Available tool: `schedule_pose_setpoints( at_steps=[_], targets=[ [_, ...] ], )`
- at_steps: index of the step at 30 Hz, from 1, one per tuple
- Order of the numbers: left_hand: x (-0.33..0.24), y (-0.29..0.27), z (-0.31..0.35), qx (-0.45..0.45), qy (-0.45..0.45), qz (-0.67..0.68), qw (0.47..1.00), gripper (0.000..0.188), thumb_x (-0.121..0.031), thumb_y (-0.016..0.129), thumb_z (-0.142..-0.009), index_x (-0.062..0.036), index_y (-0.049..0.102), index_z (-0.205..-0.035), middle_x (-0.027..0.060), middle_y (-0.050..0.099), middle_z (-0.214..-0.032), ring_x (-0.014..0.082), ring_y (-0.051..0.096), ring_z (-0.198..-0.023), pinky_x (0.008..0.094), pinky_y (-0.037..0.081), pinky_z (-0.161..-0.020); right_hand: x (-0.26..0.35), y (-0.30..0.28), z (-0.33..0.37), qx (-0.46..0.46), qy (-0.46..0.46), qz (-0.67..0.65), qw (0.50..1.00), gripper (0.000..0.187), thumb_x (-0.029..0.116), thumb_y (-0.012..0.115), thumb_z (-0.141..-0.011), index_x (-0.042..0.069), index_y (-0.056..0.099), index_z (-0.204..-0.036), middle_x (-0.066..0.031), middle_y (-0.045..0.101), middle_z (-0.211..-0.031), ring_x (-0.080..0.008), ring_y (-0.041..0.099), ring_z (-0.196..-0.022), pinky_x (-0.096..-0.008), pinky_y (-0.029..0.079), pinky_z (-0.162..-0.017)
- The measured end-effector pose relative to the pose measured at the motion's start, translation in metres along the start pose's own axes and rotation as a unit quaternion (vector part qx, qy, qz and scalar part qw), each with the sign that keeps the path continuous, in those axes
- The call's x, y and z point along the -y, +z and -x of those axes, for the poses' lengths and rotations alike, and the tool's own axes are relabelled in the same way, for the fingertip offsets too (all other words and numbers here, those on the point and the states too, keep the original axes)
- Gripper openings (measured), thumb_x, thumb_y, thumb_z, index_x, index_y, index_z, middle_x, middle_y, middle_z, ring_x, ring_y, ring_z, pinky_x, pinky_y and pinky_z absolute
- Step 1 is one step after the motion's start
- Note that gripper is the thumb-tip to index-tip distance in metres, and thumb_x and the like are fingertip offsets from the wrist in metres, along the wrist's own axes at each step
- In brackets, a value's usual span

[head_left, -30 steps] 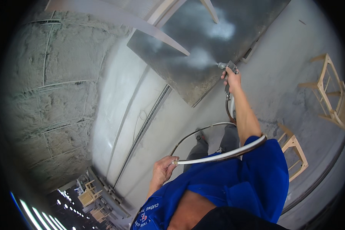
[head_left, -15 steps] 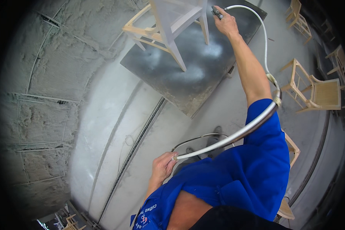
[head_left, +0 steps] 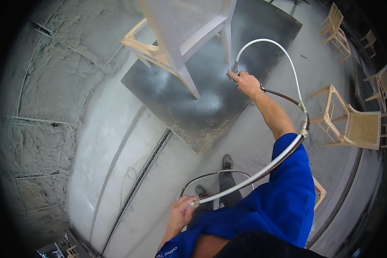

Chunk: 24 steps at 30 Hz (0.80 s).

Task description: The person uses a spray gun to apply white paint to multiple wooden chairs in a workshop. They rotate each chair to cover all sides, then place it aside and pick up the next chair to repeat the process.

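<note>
My right hand (head_left: pixel 247 83) is closed round a small spray gun (head_left: pixel 234 70), to the right of a wooden chair's legs. The chair (head_left: pixel 167 56) stands on a dark, paint-dusted platform (head_left: pixel 189 124); its back is coated whitish, while the seat frame shows bare pale wood. From the gun a thin white hose (head_left: pixel 295 71) loops out to the right and joins a thicker white hose (head_left: pixel 262 175) bundled with a brown one. Low in the middle, my left hand (head_left: pixel 181 212) grips this bundle near my waist. My fingers partly hide the gun's handle.
Several unpainted wooden chairs (head_left: pixel 361 127) stand along the right side. On the left rises a wall (head_left: pixel 51 94) crusted with grey residue. A dark floor channel (head_left: pixel 137 189) runs diagonally beside my feet, with a thin loose wire (head_left: pixel 127 180) near it.
My right hand has come down and nearer with the spray gun, from beyond the chair's back legs to beside them. My left hand keeps hold of the hose. The view has shifted, showing more of my legs.
</note>
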<state>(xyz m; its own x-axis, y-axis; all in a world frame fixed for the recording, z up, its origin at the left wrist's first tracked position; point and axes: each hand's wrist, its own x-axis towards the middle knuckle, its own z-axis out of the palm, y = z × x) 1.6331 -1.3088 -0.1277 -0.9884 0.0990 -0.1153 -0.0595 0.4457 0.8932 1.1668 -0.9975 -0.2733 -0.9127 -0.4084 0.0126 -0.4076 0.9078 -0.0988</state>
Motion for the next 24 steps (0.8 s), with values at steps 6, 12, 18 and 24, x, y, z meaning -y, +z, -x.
schedule_pose_setpoints(
  at_steps=[6, 12, 18, 24],
  targets=[
    [0.008, 0.040, -0.029, 0.019, 0.005, 0.012, 1.000, 0.026, 0.002, 0.075, -0.086, -0.0006, 0.073, -0.111, 0.0146, 0.075, -0.102, 0.0303, 0.074, -0.087, 0.0349, 0.060, -0.076, -0.012, 0.028, 0.017, 0.212, -0.037, 0.020, 0.976, 0.061, 0.013, 0.060, -0.093, 0.035, 0.050, -0.149, -0.0186, 0.070, -0.110, -0.0360, 0.070, -0.105, -0.0473, 0.057, -0.093],
    [-0.020, 0.038, -0.064, 0.043, 0.119, 0.071, 0.989, 0.029, 0.000, 0.077, -0.084, -0.0029, 0.074, -0.113, 0.0146, 0.075, -0.103, 0.0299, 0.074, -0.087, 0.0348, 0.059, -0.076, -0.045, -0.171, 0.036, -0.034, -0.096, -0.211, 0.972, 0.050, 0.010, 0.065, -0.093, 0.018, 0.061, -0.142, -0.0153, 0.066, -0.137, -0.0374, 0.065, -0.124, -0.0434, 0.051, -0.108],
    [-0.065, 0.012, -0.079, 0.081, 0.274, 0.109, 0.952, 0.034, 0.002, 0.076, -0.083, -0.0018, 0.073, -0.116, 0.0150, 0.075, -0.105, 0.0315, 0.073, -0.088, 0.0363, 0.059, -0.075, -0.044, -0.458, 0.055, -0.342, -0.084, -0.066, 0.934, 0.047, 0.018, 0.066, -0.095, 0.019, 0.063, -0.142, -0.0151, 0.063, -0.142, -0.0316, 0.059, -0.134, -0.0393, 0.046, -0.113],
    [-0.079, -0.009, -0.064, 0.084, 0.363, 0.154, 0.915, 0.031, 0.001, 0.076, -0.085, 0.0014, 0.072, -0.116, 0.0163, 0.074, -0.103, 0.0303, 0.072, -0.087, 0.0350, 0.056, -0.075, 0.052, -0.640, 0.080, -0.311, 0.071, -0.261, 0.911, 0.024, 0.016, 0.068, -0.091, 0.010, 0.075, -0.113, -0.0031, 0.063, -0.068, -0.0116, 0.055, -0.054, -0.0293, 0.043, -0.045]
  ],
)
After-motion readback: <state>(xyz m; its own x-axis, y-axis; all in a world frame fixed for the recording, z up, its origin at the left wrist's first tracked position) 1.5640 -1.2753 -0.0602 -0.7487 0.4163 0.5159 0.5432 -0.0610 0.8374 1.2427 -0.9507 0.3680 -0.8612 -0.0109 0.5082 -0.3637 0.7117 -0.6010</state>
